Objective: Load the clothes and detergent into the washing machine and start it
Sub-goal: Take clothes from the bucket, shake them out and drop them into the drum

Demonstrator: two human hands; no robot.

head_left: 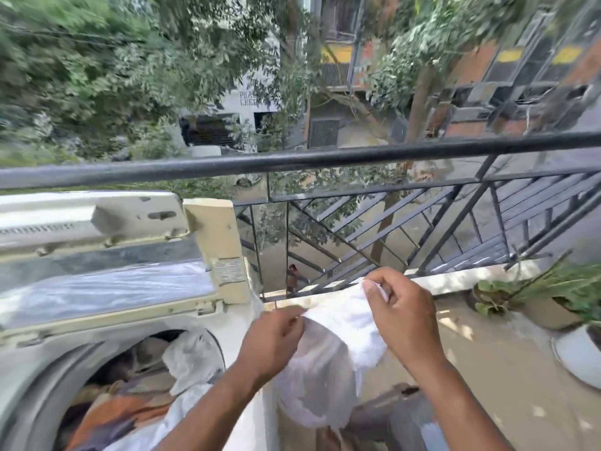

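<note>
Cloth pinched by left hand and right hand, fingers clamped on it, beside washer right edge; clothes inside drum.

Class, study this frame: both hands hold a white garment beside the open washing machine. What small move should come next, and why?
Probably swing the white garment left and drop it into the drum. Left hand and right hand both pinch it right of the machine, whose lid stands open with clothes inside.
</note>
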